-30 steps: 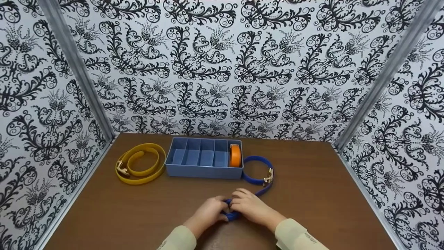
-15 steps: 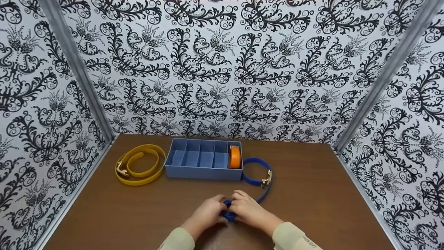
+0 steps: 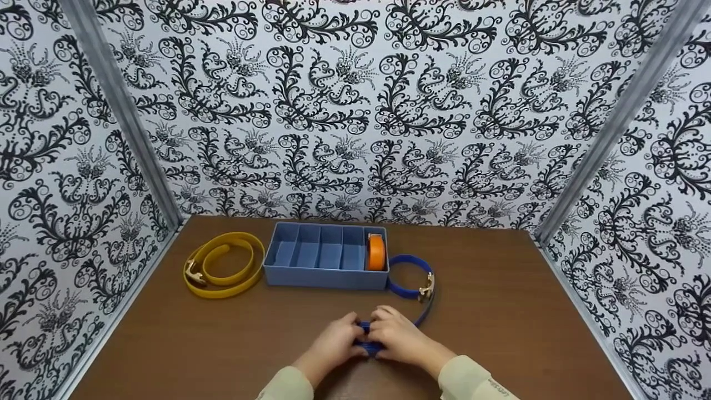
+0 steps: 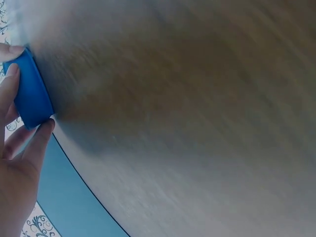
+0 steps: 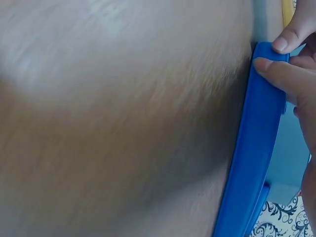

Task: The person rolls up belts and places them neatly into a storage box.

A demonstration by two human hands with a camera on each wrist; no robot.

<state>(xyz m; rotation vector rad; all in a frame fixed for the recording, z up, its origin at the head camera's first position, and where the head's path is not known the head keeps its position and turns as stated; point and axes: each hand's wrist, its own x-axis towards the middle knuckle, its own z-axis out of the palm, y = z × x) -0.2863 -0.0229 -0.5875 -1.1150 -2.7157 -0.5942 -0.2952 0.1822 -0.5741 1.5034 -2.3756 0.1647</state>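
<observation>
Both hands work on a blue belt [image 5: 252,143] at the front middle of the table. My left hand [image 3: 332,340] pinches the left side of its small rolled coil, which the left wrist view shows as an upright blue band [image 4: 32,94]. On the coil's right side, my right hand [image 3: 399,334] holds the belt between thumb and fingers. The fingers of both hands partly cover the coil. From there the strap curves back right to a wider loop with a gold buckle [image 3: 426,287].
Behind the hands stands a blue-grey divided box [image 3: 328,278], with a rolled orange belt [image 3: 376,253] in its rightmost compartment. A loosely coiled yellow belt [image 3: 222,292] lies left of the box. Patterned walls [image 3: 355,111] enclose the brown table [image 3: 489,289].
The strap between coil and buckle has swung into a rounder curve, and the buckle loop has shifted slightly left. Both hands stay at the coil, their fingers moving a little.
</observation>
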